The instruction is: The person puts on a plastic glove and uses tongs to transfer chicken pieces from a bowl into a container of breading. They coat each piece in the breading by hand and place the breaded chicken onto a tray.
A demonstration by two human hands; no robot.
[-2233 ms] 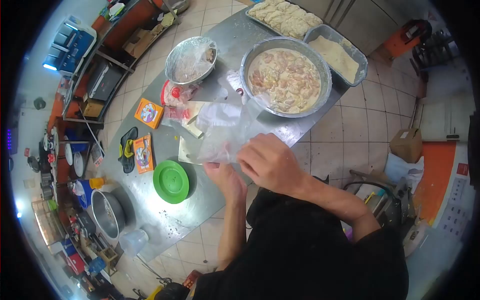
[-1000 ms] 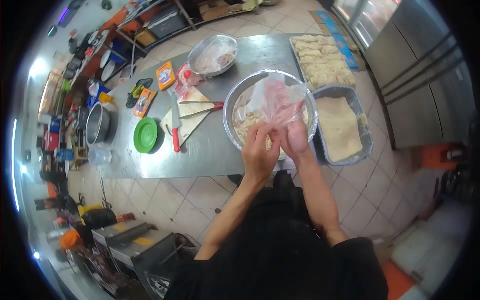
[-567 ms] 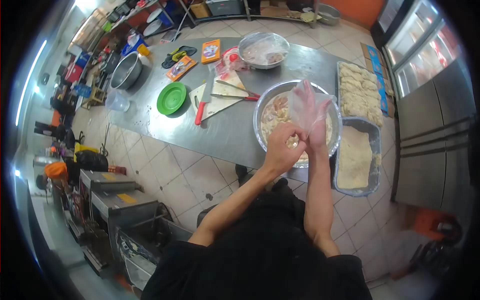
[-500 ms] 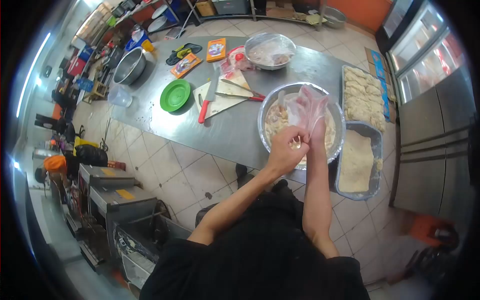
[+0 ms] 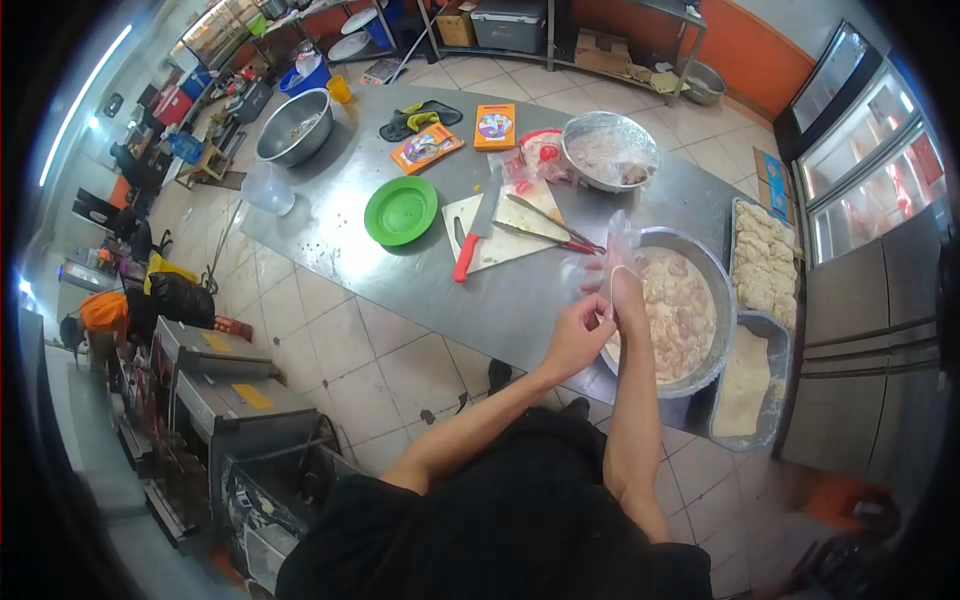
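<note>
My left hand is closed in a pinch on the edge of a clear plastic glove at my right wrist. Inside the thin, crinkled plastic, my right hand has its fingers stretched out and apart, pointing away to the left. Both hands are over the near left rim of a large metal bowl, which holds pale pieces of raw meat in a creamy coating. Left of the hands, a pair of tongs and a red-handled knife rest on a white cutting board.
A tub of flour and a tray of coated pieces flank the bowl on the right. Farther back stand a plastic-covered bowl, a green plate, orange packets and a grey basin. A person in orange bends at far left.
The view has swung left, so the table and bowl appear farther right. My right hand has turned its fingers leftward inside the plastic, while my left hand keeps pinching near the wrist.
</note>
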